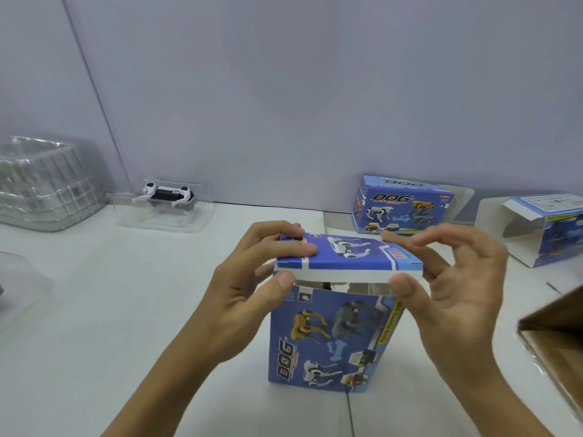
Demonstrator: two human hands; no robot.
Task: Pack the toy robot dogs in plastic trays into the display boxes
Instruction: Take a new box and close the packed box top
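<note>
Both hands, left hand (252, 279) and right hand (451, 288), are curled around the top flap (347, 257) of the upright display box (331, 339) on the bench (126, 310), fingers pinching its corners so the flap can be tucked shut.

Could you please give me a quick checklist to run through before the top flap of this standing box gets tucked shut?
1. Display box upright on table: ok.
2. Left hand holds top flap: ok.
3. Right hand holds flap's other end: ok.
4. Flap fully closed: not ok, a gap shows beneath it.
5. Tray with dog inside: cannot tell.
6. Next toy dog in tray waiting at back: ok.
</note>
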